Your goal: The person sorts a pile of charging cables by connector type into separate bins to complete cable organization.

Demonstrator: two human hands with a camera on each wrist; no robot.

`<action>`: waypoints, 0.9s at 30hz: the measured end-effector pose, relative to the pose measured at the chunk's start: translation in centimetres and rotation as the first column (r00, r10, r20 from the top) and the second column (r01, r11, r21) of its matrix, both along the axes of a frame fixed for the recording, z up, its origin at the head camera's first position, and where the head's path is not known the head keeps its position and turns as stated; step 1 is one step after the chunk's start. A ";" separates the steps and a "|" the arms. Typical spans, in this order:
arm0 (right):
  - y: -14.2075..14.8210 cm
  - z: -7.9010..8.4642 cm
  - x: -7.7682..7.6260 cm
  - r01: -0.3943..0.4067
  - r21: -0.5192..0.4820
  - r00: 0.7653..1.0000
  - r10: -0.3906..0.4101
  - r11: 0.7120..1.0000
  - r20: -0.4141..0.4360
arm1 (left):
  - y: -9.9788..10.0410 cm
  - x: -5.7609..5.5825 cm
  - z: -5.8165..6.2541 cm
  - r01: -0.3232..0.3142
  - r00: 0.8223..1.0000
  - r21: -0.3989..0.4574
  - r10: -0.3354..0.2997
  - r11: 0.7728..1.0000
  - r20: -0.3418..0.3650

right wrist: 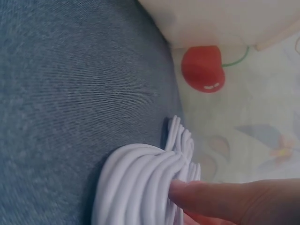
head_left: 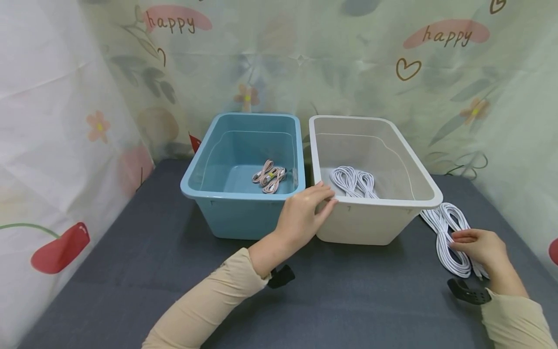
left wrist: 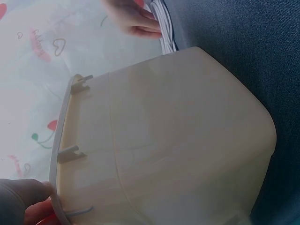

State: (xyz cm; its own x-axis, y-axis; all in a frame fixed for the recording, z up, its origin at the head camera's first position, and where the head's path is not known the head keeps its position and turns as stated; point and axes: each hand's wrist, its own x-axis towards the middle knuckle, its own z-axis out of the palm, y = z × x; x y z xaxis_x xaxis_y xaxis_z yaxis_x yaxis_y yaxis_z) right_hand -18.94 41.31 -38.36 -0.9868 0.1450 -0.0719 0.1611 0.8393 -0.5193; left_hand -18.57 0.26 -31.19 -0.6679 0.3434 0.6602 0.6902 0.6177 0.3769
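With my left hand (head_left: 301, 212) I hold the front left corner of the white bin (head_left: 370, 220) by its rim. In the left wrist view the thumb lies outside the rim of the bin (left wrist: 164, 131) and the other fingers go over to the inner side. My right hand (head_left: 481, 248) pinches a coiled bundle of white cable (head_left: 444, 237) on the table, right of the bin. The right wrist view shows the thumb against the loops of the cable bundle (right wrist: 136, 187); the other fingers are mostly hidden. Inside the white bin lies another white cable bundle (head_left: 353, 182).
A blue bin (head_left: 240, 206) stands left of the white one, holding small pinkish cable bundles (head_left: 270, 177). Both stand on a dark cloth-covered table (head_left: 144, 271). Patterned curtains (head_left: 279, 63) hang behind and at the sides.
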 end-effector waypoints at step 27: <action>-0.3 -0.2 0.1 0.133 -0.132 0.991 -0.134 0.982 0.003 | -0.1 -0.1 0.0 0.005 1.000 0.003 -0.005 1.000 -0.009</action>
State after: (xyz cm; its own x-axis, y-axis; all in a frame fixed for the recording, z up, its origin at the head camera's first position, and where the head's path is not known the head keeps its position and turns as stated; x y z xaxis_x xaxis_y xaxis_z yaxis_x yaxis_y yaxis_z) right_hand -18.84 41.04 -38.52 -0.9597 0.2650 -0.0935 0.2637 0.7348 -0.6249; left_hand -18.66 0.19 -31.22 -0.6604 0.3448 0.6671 0.6965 0.6133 0.3725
